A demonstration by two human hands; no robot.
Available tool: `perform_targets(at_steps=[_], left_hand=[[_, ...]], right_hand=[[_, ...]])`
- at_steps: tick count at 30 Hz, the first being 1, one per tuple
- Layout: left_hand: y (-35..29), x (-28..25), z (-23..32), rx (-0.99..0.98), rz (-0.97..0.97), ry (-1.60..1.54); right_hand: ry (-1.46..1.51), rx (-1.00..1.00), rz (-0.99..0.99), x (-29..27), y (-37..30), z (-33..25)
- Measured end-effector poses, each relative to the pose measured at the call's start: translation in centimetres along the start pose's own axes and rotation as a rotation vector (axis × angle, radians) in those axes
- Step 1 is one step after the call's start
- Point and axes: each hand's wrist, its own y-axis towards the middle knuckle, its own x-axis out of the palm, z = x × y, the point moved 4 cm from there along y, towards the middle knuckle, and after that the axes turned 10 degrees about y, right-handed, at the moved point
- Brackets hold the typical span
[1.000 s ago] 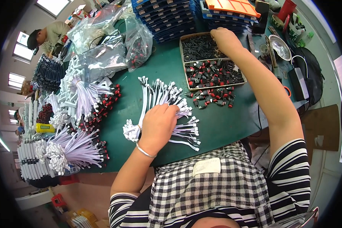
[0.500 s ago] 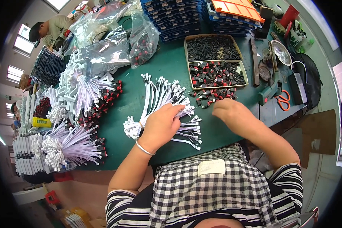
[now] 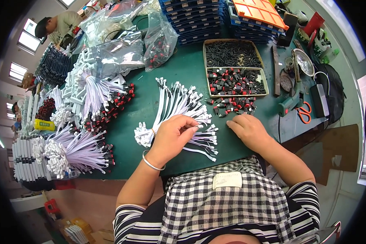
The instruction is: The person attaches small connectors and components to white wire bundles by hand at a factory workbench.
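Overlapping the central white cable bundle [image 3: 171, 101]: your left hand [image 3: 173, 136], fingertips narrow | 3 o'clock: your right hand [image 3: 250, 129], curled | holding anything: can't tell | 1–2 o'clock: box [image 3: 251, 68], black pieces [image 3: 232, 53] far, red-black pieces [image 3: 227, 81] near

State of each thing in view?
Left hand: thumb and forefinger together at a cable end
Right hand: fingers bent, grip hidden
Cables: bunched at one end, fanned out
Box: open, both compartments holding parts
Scissors: lying flat, blades unclear
Orange tray: atop blue trays
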Motion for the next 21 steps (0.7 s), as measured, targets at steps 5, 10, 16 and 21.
perform_targets(at_steps=[5, 10, 16, 21], left_hand=[[-0.5, 0.7, -1.8, -0.146, -0.074, -0.274], [-0.7, 1.4, -2.7, -0.158, -0.061, -0.423], [-0.7, 1.8, -3.0, -0.150, -0.057, -0.402], [-0.8, 1.7, -2.2, -0.084, -0.023, -0.403]], right_hand=[[0.148, 0.153, -0.061, -0.3, 0.2, 0.1], [0.509, 0.296, 0.074, -1.8, 2.6, -1.2], [0.979, 0.555, 0.289, 0.8, 4.5, -2.8], [1.018, 0.574, 0.322, 1.7, 4.6, -3.0]])
